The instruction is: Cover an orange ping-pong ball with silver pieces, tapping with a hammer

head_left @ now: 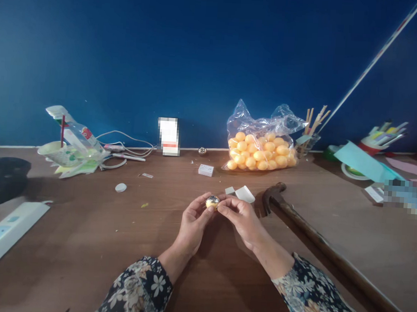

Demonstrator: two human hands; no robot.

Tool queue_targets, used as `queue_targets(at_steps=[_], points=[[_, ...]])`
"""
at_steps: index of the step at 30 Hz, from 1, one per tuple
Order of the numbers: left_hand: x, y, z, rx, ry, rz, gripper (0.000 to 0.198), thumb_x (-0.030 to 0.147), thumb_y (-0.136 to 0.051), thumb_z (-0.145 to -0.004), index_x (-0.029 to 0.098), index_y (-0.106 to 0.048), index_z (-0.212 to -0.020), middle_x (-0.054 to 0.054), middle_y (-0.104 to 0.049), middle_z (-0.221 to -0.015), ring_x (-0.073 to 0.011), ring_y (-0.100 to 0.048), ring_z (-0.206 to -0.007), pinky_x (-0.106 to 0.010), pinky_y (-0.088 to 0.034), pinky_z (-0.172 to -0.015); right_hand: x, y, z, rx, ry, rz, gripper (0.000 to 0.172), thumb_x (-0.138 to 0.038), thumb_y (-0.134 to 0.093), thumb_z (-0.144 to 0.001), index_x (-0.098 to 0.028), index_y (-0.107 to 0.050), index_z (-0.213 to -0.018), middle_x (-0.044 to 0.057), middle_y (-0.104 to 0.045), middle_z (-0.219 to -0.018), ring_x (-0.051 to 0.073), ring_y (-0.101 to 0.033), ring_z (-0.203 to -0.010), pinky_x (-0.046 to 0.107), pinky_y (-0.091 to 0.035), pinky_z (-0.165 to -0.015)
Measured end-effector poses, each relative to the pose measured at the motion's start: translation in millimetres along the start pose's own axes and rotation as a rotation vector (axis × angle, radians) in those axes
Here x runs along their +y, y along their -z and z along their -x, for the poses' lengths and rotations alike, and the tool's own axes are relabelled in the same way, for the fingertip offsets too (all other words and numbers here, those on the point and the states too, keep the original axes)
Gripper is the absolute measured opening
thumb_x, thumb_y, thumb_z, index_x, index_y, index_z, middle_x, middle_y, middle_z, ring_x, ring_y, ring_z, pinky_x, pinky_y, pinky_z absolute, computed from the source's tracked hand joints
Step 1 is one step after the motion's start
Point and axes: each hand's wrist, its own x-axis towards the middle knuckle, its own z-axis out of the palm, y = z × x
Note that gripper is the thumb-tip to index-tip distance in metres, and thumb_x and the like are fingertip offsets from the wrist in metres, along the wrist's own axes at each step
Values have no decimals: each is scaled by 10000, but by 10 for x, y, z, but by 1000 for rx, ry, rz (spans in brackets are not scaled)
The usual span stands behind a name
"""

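Observation:
A small shiny golden ball [212, 202] is pinched between the fingertips of both my hands above the brown table [83, 233]. My left hand [194, 221] curls round its left side. My right hand [240, 217] meets it from the right with thumb and fingers pressed together. Both wrists show floral sleeves. Just beyond my fingers lie two small white pieces [244, 193].
A clear bag of orange balls [261, 152] stands at the back. A hammer [316, 238] lies on the right. A power strip [2, 235] sits at the left edge, with a plastic bottle [76, 134] and cables behind. Small white box [205, 170], white cap [121, 187], paper and pens at right.

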Motion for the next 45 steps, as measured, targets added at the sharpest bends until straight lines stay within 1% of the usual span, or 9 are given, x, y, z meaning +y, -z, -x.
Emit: queue_targets(at_steps=[8, 13, 16, 22, 27, 35, 41, 45], points=[[14, -20, 14, 3, -23, -14, 432, 268, -770, -679, 178, -639, -1082, -92, -696, -1093, -198, -653, -977, -310, -496, -883, 2, -2, 5, 0, -14, 3, 277, -435, -774, -636, -176, -679, -661, 59, -655, -1017, 210, -594, -925, 347, -461, -872], [3, -2, 15, -30, -35, -26, 407, 272, -752, -703, 183, -632, -1081, -87, -696, -1093, -204, -644, -1009, -333, -482, -920, 24, 29, -8, -21, -12, -11, 233, -392, -765, -666, -176, -679, -680, 59, -665, -1021, 210, -594, -965, 346, -437, -908], [-4, 5, 13, -34, -31, -23, 425, 279, -749, -706, 184, -623, -1100, -95, -691, -1108, -215, -642, -1022, -348, -484, -923, 28, 41, -12, -42, -13, -6, 239, -397, -758, -675, -173, -677, -667, 63, -665, -1020, 217, -587, -986, 359, -427, -921], [-2, -9, 10, 1, -15, -13, 461, 288, -771, -676, 178, -625, -1099, -100, -690, -1104, -210, -652, -991, -337, -500, -893, 41, 39, -11, -17, 27, 46, 234, -405, -756, -677, -182, -684, -677, 56, -655, -1029, 215, -579, -982, 361, -428, -921], [-6, -2, 13, -21, -23, -19, 442, 277, -752, -702, 182, -618, -1113, -98, -688, -1115, -208, -645, -1010, -328, -496, -899, 29, 33, -8, -17, 7, 32, 229, -402, -757, -675, -184, -688, -675, 57, -655, -1019, 216, -583, -971, 364, -428, -917], [-15, 6, 7, -60, -36, -10, 382, 259, -726, -737, 196, -618, -1098, -77, -697, -1099, -197, -637, -1033, -313, -487, -910, 46, 46, -7, -15, 29, 57, 210, -381, -746, -697, -181, -682, -680, 55, -641, -1028, 217, -578, -980, 375, -419, -934], [-23, 11, 5, -46, -47, -35, 394, 268, -730, -732, 189, -616, -1100, -86, -690, -1115, -211, -632, -1046, -322, -491, -911, 18, 36, 8, -2, 37, 87, 240, -409, -753, -680, -181, -682, -666, 60, -655, -1011, 225, -587, -964, 392, -424, -930], [-10, 5, 13, -41, -48, -54, 424, 285, -741, -716, 182, -613, -1108, -94, -693, -1104, -220, -635, -1043, -339, -489, -920, 11, 36, 6, 4, 7, 59, 248, -408, -770, -656, -177, -679, -659, 62, -667, -1029, 230, -596, -986, 384, -430, -933]])
